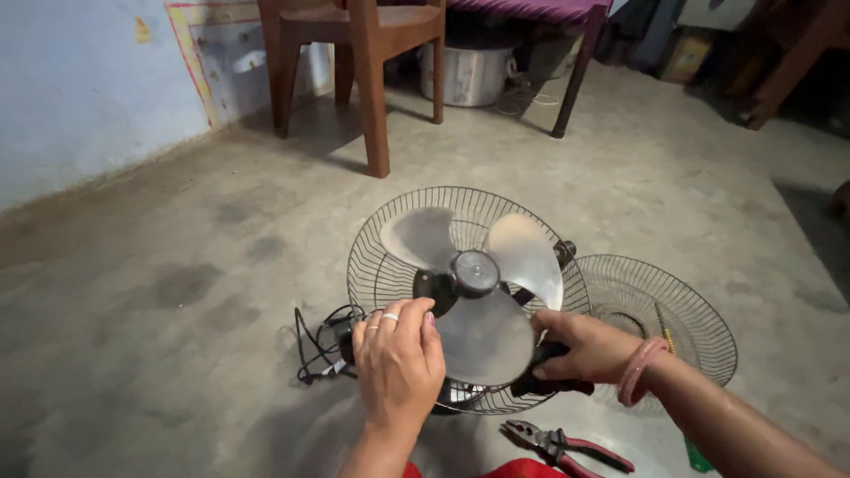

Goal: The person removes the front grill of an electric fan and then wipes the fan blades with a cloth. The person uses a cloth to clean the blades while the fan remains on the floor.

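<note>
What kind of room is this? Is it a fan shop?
Probably a room in a home, not a shop: a bare concrete floor, a brown plastic chair by a painted wall, and one opened fan under the hands.

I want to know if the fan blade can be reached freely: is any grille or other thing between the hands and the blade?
Nothing visible is. The front grille lies off on the floor to the right, so the fan blade is bare over the rear grille. The left hand and right hand are at its lower edge.

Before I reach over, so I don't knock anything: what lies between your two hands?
In the head view, a translucent grey fan blade lies between the left hand and the right hand, over the rear wire guard.
</note>
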